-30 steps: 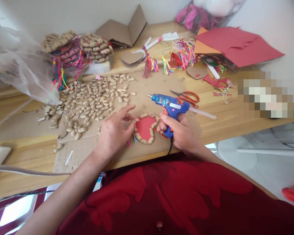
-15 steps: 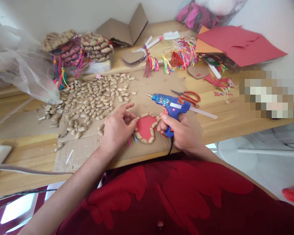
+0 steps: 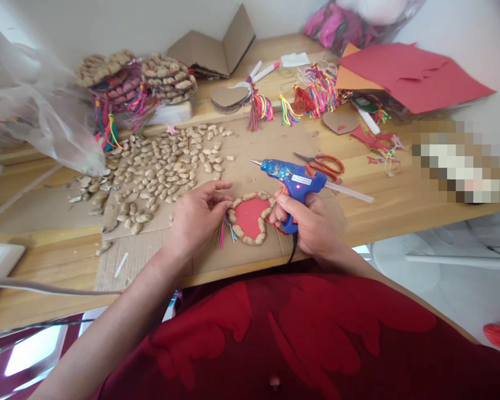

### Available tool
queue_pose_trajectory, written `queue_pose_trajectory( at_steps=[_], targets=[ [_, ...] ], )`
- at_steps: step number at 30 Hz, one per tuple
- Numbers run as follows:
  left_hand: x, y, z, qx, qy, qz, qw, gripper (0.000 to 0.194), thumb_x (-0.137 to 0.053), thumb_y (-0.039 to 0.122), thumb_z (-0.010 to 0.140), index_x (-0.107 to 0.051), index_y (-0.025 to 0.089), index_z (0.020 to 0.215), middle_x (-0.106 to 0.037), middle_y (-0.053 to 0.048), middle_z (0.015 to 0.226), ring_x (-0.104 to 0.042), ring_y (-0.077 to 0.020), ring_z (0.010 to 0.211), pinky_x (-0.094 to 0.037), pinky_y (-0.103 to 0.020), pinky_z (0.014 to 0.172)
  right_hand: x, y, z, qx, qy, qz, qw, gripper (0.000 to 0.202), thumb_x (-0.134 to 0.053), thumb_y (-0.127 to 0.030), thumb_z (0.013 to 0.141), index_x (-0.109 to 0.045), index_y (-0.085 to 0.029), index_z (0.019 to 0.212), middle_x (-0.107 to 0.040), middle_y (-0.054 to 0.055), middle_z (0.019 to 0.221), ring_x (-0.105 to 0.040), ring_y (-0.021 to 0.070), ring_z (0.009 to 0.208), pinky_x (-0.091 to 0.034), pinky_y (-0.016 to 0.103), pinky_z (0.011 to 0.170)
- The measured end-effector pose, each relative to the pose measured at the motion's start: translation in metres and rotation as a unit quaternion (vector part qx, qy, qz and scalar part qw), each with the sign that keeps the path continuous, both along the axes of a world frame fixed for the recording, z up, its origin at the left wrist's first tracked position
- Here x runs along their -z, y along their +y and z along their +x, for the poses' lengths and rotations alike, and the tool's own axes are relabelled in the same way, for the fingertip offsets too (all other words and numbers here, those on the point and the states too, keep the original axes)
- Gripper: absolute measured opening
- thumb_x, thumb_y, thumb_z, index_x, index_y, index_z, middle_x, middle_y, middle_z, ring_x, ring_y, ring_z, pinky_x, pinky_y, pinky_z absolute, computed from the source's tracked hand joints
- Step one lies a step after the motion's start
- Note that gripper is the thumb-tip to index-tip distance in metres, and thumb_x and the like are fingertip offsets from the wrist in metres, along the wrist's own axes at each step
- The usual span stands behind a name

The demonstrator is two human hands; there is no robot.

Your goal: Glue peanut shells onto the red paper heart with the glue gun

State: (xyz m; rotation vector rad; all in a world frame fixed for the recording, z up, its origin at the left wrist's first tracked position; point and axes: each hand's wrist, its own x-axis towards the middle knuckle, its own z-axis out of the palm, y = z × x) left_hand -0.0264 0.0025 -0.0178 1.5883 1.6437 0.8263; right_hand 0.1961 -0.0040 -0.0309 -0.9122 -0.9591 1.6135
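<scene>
Our wooden table [image 3: 383, 211] bears a cardboard sheet [image 3: 270, 141]; above it our left hand [image 3: 198, 214] curls, and we cannot tell whether its fingertips grip anything. Our right hand [image 3: 314, 225] grips the glue gun [image 3: 300, 188]. Between our hands lies the red heart [image 3: 250, 216], edged with peanuts [image 3: 248, 240]. We seem to be fixing that edging; the next move calls for fingertips clear of the nozzle [image 3: 256, 162]

Illegible white label [image 3: 302, 180] on glue gun [image 3: 294, 191].
</scene>
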Motion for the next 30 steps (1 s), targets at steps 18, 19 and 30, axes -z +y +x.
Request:
queue_pose_trajectory(
  at_steps=[18, 19, 30],
  targets=[
    [-0.011, 0.0, 0.005, 0.014, 0.093, 0.022, 0.995, 0.035, -0.067, 0.03, 0.088, -0.072, 0.025, 0.122, -0.081, -0.002, 0.096, -0.077, -0.0206, 0.081, -0.058, -0.033, 0.08, 0.003, 0.001, 0.002, -0.011, -0.007, 0.005, 1.0, 0.028, -0.071, -0.039, 0.094, -0.06, -0.022, 0.074, -0.055, -0.003, 0.063, -0.056, 0.0146, 0.063, -0.047, 0.031, 0.067],
    [-0.012, 0.0, 0.006, 0.017, 0.101, 0.024, 0.994, 0.035, -0.067, 0.029, 0.088, -0.072, 0.025, 0.122, -0.081, -0.002, 0.095, -0.077, -0.0202, 0.081, -0.057, -0.033, 0.081, 0.003, 0.001, 0.002, -0.012, -0.005, 0.004, 1.0, 0.026, -0.07, -0.039, 0.094, -0.061, -0.023, 0.075, -0.055, -0.003, 0.063, -0.056, 0.0146, 0.063, -0.047, 0.031, 0.067],
    [-0.023, 0.006, 0.014, 0.041, 0.177, 0.024, 0.983, 0.027, -0.066, 0.018, 0.085, -0.074, 0.024, 0.111, -0.081, 0.0, 0.088, -0.076, -0.0206, 0.08, -0.057, -0.031, 0.078, 0.001, 0.0, 0.001, -0.01, 0.008, 0.0, 1.0, 0.026, -0.073, -0.04, 0.092, -0.059, -0.023, 0.077, -0.054, -0.004, 0.063, -0.056, 0.0146, 0.062, -0.048, 0.031, 0.066]
  ],
)
